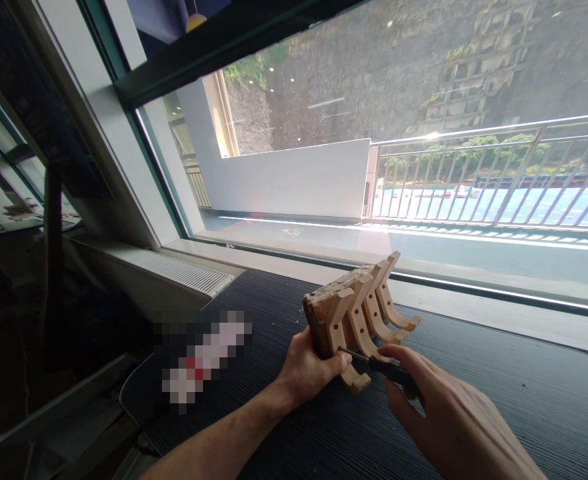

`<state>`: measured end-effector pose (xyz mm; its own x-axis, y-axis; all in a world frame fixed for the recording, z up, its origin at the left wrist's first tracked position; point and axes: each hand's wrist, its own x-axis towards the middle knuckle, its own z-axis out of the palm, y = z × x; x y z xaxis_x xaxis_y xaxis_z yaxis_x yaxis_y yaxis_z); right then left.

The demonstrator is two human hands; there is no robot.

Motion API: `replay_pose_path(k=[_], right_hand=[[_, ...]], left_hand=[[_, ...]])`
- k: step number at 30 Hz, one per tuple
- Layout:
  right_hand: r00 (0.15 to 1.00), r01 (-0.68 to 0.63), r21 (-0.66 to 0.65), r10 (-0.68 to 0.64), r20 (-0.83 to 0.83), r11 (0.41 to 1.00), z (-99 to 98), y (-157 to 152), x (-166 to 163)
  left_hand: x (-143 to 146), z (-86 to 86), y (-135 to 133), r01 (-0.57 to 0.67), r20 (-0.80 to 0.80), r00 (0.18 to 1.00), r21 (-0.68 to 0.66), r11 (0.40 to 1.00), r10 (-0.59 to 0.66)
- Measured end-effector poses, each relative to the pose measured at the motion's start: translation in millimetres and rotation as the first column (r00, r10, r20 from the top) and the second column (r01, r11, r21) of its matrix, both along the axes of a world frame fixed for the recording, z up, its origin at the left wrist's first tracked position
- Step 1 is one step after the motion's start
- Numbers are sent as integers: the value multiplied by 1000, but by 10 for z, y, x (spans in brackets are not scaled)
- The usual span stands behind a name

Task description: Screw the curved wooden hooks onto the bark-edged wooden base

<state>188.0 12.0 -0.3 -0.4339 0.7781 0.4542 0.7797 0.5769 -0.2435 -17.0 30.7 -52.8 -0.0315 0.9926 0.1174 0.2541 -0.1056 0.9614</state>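
Observation:
A wooden coat rack [359,303] with three curved hooks stands on its edge on a dark ribbed mat [524,393]. My left hand [307,370] is closed round the rack's near end, thumb on the front hook. My right hand [439,413] is closed on a dark-handled screwdriver [374,362]; its thin shaft points left, with the tip against the nearest hook.
A large window with a white sill [474,300] runs behind the mat; a railing and a wall lie outside. A slatted vent [184,270] lies at the left of the sill. A blurred-out patch [201,360] lies on the mat's left part. Dark furniture stands at far left.

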Motion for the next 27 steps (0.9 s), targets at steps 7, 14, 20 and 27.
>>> replay_pose_path(k=[7, 14, 20, 27], right_hand=[[975, -222, 178, 221, 24, 959, 56, -47, -50], [969, -47, -176, 2, -247, 983, 22, 15, -37], [902, 9, -248, -115, -416, 969, 111, 35, -20], [888, -82, -179, -10, -459, 980, 73, 3, -23]], left_hand=[[21, 57, -10, 2, 54, 999, -18, 1000, -1], [36, 121, -32, 85, 227, 971, -61, 994, -69], [12, 117, -28, 137, 308, 945, -73, 988, -108], [27, 127, -26, 142, 330, 938, -80, 987, -108]])
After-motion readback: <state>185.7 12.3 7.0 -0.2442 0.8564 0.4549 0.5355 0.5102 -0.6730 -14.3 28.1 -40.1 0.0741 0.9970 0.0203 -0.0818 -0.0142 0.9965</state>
